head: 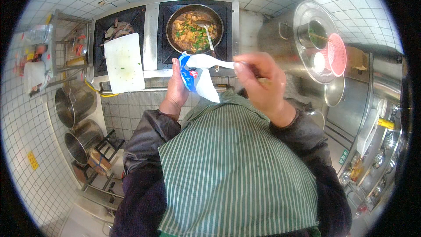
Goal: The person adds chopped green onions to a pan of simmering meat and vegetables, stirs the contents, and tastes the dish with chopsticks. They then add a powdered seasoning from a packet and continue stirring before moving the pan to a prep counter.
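My left hand [178, 85] holds a blue and white plastic packet [187, 74] that bears writing, in front of the stove. Between the thumb and fingers of my right hand [260, 80] is the handle of a white plastic spoon [210, 62]; its bowl end is at the packet's opening. White material, paper or plastic, hangs down from the packet. Just beyond sits a round pan [171, 42] of browned chunks and green pieces in sauce, on the right burner. A metal ladle [209, 36] rests in the pan.
A white cutting board [124, 65] with green scraps lies over the left burner's front [98, 56]. To the right stands a large steel pot [276, 33], with a smaller pot [304, 33] and a pink plastic colander [337, 54] on its lid. Metal pots [70, 105] stand lower left.
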{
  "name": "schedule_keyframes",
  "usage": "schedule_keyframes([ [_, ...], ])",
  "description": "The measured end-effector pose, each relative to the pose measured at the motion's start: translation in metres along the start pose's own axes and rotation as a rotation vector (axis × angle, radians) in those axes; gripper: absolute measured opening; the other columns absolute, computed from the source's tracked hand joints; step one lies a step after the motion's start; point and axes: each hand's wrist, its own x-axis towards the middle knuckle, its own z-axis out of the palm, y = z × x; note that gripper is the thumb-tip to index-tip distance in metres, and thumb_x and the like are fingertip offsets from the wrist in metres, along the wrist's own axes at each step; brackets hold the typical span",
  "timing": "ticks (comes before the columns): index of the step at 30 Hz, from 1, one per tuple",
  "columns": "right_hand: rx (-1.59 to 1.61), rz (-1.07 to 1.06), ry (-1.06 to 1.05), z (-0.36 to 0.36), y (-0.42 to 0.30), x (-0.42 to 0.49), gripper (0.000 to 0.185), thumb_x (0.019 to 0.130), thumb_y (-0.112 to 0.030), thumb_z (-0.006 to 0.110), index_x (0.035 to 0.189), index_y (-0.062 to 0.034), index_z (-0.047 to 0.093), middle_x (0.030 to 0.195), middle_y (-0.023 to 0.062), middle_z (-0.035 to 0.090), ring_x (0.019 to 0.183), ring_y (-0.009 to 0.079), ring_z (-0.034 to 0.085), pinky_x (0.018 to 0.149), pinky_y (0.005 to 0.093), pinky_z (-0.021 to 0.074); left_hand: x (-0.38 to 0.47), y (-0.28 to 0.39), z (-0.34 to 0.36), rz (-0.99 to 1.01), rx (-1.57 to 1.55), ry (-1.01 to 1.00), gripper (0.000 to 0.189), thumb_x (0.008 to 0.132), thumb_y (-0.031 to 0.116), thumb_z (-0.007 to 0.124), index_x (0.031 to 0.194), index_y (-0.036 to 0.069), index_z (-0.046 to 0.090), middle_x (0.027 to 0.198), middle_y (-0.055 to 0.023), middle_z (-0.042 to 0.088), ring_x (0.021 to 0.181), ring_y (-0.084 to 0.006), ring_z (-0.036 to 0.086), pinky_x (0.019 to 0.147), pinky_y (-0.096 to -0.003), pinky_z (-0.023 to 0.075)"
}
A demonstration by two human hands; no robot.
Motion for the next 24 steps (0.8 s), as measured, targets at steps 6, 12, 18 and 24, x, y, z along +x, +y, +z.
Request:
schedule_keyframes([
  [6, -0.155, -0.136, -0.067, -0.002, -0.001, -0.002, 0.013, 0.085, -0.010, 0.069, 0.096, -0.0058, 0.064, 0.081, 0.0056, 0.065, 0.065, 0.0150, 0.062, 0.059, 0.0261, 0.0491, 0.000, -0.002, -0.001, 0.013, -0.007, -0.015, 0.072, 0.094, 0.066, 0.032, 0.132, 0.007, 0.048, 0.124, -0.0113, 0.058, 0.113, -0.0257, 0.057, 0.097, -0.0405, 0.0460],
  [12, -0.058, -0.068, -0.037, 0.001, -0.001, -0.003, 0.012, 0.086, -0.011, 0.068, 0.097, -0.0065, 0.064, 0.083, 0.0054, 0.064, 0.069, 0.0151, 0.063, 0.061, 0.0276, 0.0502, 0.002, 0.000, 0.001, -0.005, 0.019, 0.015, 0.070, 0.094, 0.065, 0.031, 0.131, 0.008, 0.048, 0.123, -0.0104, 0.058, 0.111, -0.0255, 0.058, 0.093, -0.0401, 0.0487],
  [18, 0.028, 0.061, 0.049, -0.002, 0.003, -0.001, 0.011, 0.087, -0.009, 0.067, 0.096, -0.0038, 0.062, 0.080, 0.0020, 0.062, 0.069, 0.0076, 0.058, 0.063, 0.0228, 0.0476, 0.001, 0.000, 0.000, -0.017, 0.004, 0.007, 0.070, 0.094, 0.066, 0.031, 0.130, 0.009, 0.049, 0.113, -0.0093, 0.062, 0.096, -0.0241, 0.062, 0.082, -0.0399, 0.0524],
  [24, 0.258, 0.244, 0.133, -0.006, 0.004, 0.007, 0.011, 0.091, -0.011, 0.062, 0.094, -0.0004, 0.060, 0.077, -0.0008, 0.060, 0.065, 0.0030, 0.049, 0.059, 0.0186, 0.0415, 0.003, -0.001, -0.003, -0.013, -0.031, 0.019, 0.069, 0.094, 0.066, 0.033, 0.129, 0.009, 0.050, 0.112, -0.0089, 0.062, 0.095, -0.0239, 0.061, 0.081, -0.0411, 0.0522],
])
